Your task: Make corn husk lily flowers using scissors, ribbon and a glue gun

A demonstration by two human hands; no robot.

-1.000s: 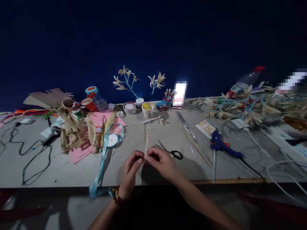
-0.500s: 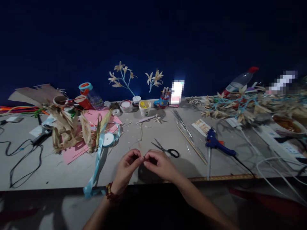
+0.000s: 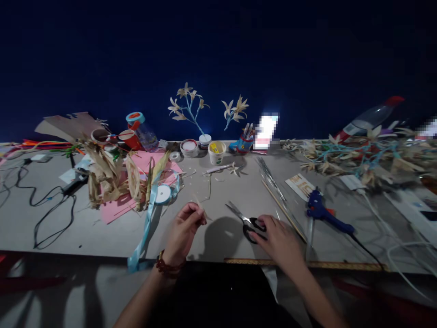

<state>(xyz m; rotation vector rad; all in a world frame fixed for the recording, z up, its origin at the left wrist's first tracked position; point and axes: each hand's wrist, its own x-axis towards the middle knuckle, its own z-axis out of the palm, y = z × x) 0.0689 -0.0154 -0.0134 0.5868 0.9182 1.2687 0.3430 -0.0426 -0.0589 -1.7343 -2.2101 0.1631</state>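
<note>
My left hand (image 3: 184,230) pinches a thin, pale strip (image 3: 198,202) that looks like dried husk; its tip points up and away from me. Over at the right, my right hand (image 3: 282,239) has its thumb and fingers on the black handles of a pair of scissors (image 3: 244,219). The scissors lie low at the table, blades pointing away to the left. Beyond the left hand, a thin stalk (image 3: 209,187) rests on the table. A spool of light blue ribbon (image 3: 163,194) lies to its left, with the ribbon trailing over the front edge.
Dried corn husks (image 3: 105,182) and pink paper (image 3: 114,210) cover the left side. A blue glue gun (image 3: 322,212) with its cord, a wooden stick (image 3: 282,207) and wires (image 3: 269,175) lie right. Husk flowers (image 3: 191,107) stand behind, near a white cup (image 3: 216,155).
My right hand has left the strip and moved right onto the scissors. The left hand keeps the strip. The whole view has shifted a little to the left.
</note>
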